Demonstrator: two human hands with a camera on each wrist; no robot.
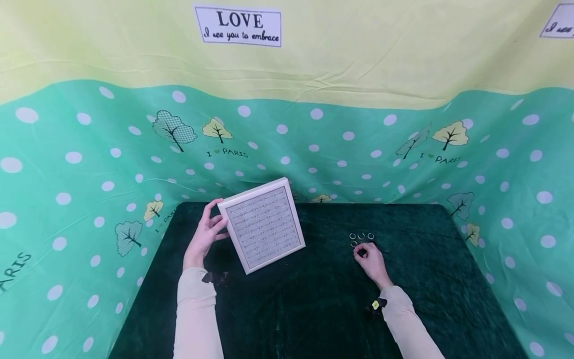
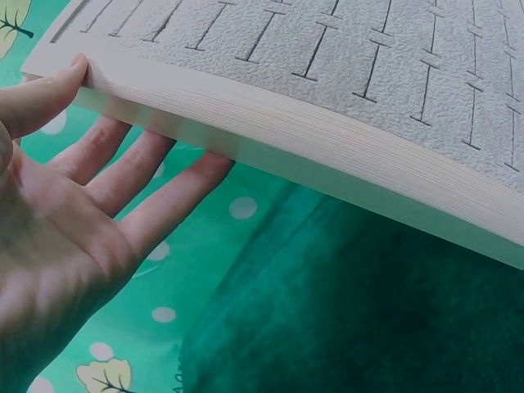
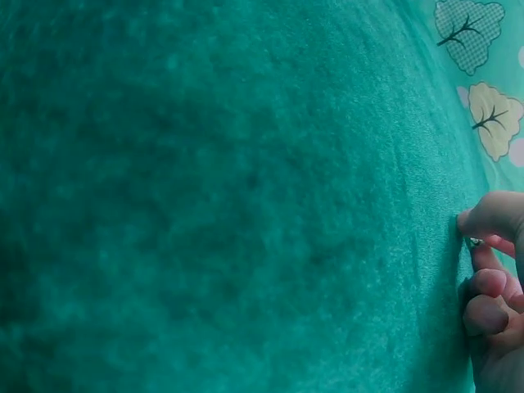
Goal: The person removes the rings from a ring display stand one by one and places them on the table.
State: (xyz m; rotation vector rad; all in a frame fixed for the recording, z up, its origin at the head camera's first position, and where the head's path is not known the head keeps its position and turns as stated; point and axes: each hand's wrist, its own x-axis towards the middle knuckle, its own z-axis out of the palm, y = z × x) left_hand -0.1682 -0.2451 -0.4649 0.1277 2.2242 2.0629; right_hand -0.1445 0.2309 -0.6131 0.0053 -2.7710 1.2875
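Observation:
My left hand (image 1: 204,242) grips the left edge of a ring display tray (image 1: 221,205), thumb on the front rim and fingers behind. The tray is tilted up toward me, with a pale frame and grey padding cut by rows of short slots. In the left wrist view the tray's padding (image 2: 270,74) shows slots with no rings. My right hand (image 1: 372,262) is low over the dark cloth beside several small rings (image 1: 370,236). Its thumb and forefinger pinch a small shiny ring (image 3: 476,241), mostly hidden by the fingertips.
A dark green velvet cloth (image 1: 323,304) covers the table. Behind and at both sides hangs a green and yellow printed curtain (image 1: 314,124) with dots and trees, close to the table's far edge.

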